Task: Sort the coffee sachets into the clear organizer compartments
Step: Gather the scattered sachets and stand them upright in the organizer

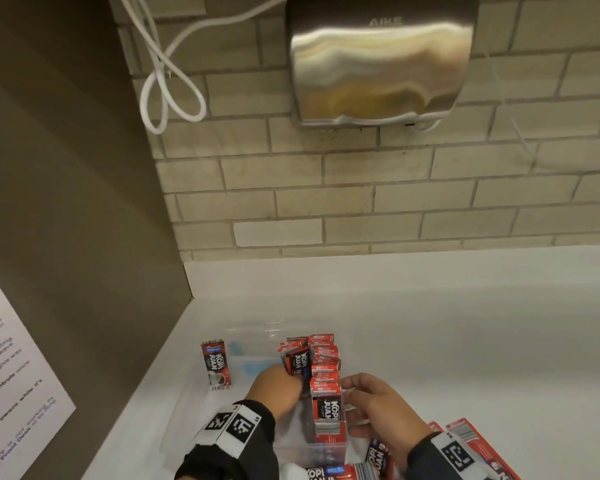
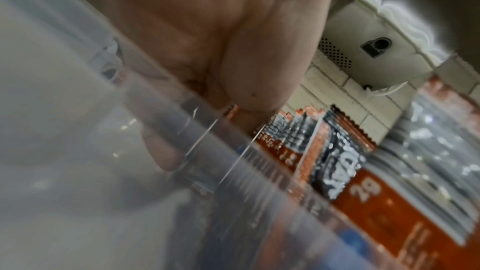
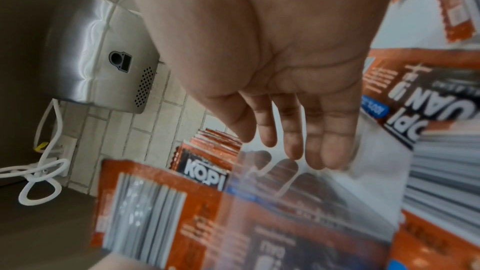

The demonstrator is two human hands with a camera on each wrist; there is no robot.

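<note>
A clear organizer [image 1: 253, 329] stands on the white counter, its right-hand compartments packed with upright red and black coffee sachets [image 1: 324, 362]. My left hand [image 1: 281, 381] reaches into it from the left and pinches a tilted black-faced sachet [image 1: 297, 363] by its edge. The left wrist view shows the hand [image 2: 249, 108] at the top of the sachets [image 2: 337, 161], behind the clear wall [image 2: 182, 151]. My right hand [image 1: 361, 393] rests against the organizer's right side, its fingers [image 3: 293, 147] straight along the clear wall [image 3: 324, 192] and holding nothing.
One sachet [image 1: 216, 365] lies alone on the counter left of the organizer. Loose sachets [image 1: 378, 455] are piled at the near right. A steel hand dryer [image 1: 378, 60] and a looped white cord [image 1: 167, 81] hang on the brick wall. A brown panel with a paper notice [image 1: 11, 375] closes the left.
</note>
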